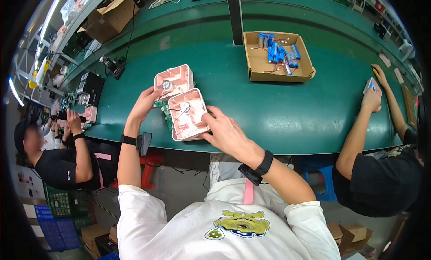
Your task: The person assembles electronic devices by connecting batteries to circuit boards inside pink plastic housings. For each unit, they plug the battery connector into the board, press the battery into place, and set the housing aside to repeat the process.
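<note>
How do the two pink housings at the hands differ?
The front housing lies nearer the table edge; the back housing lies farther from it. The right hand grips the front housing's right side, while the left hand is at the back housing's near left corner. In view, the front housing partly overlaps the back housing. Both are pink, open side up, with a round part inside.

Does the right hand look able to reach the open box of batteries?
Probably yes: nothing visible stands between the right hand and the box, though that hand holds the nearer pink case.
</note>
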Demonstrator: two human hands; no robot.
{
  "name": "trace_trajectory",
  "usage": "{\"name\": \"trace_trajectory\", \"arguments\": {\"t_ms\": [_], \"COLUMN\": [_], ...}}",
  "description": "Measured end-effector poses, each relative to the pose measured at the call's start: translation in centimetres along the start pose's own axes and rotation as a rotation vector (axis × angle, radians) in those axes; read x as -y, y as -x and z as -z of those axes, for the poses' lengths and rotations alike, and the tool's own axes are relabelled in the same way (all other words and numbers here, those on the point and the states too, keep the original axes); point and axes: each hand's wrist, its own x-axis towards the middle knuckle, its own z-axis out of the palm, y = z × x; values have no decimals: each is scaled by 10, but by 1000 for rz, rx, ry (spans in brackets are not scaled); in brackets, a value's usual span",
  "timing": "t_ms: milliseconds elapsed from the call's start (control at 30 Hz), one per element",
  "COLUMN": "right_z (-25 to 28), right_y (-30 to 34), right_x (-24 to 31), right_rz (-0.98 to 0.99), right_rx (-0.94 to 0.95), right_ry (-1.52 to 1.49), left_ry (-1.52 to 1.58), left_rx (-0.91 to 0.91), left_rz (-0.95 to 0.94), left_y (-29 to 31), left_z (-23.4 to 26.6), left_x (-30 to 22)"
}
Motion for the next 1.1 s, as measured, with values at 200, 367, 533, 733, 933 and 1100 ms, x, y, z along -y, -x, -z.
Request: {"name": "trace_trajectory", "arguments": {"t_ms": [200, 367, 533, 733, 933, 1100], "right_z": [18, 56, 104, 127, 122, 141], "right_y": [7, 37, 94, 144, 150, 130], "right_x": [-3, -11, -21, -59, -63, -19], "right_rz": [80, 98, -23, -209, -250, -197], "right_rx": [19, -65, -113, -213, -265, -294], "right_ry": [-93, -74, 65, 246, 312, 472], "left_ry": [160, -255, -178, -157, -164, -105], "left_rx": [-56, -570, -704, 36, 84, 138], "left_rz": [-52, -322, -816, -554, -562, -500], "left_y": [21, 37, 125, 103, 71, 54], "left_z": [-13, -3, -73, -209, -289, -303], "left_x": [-4, 2, -49, -71, -68, -66]}}
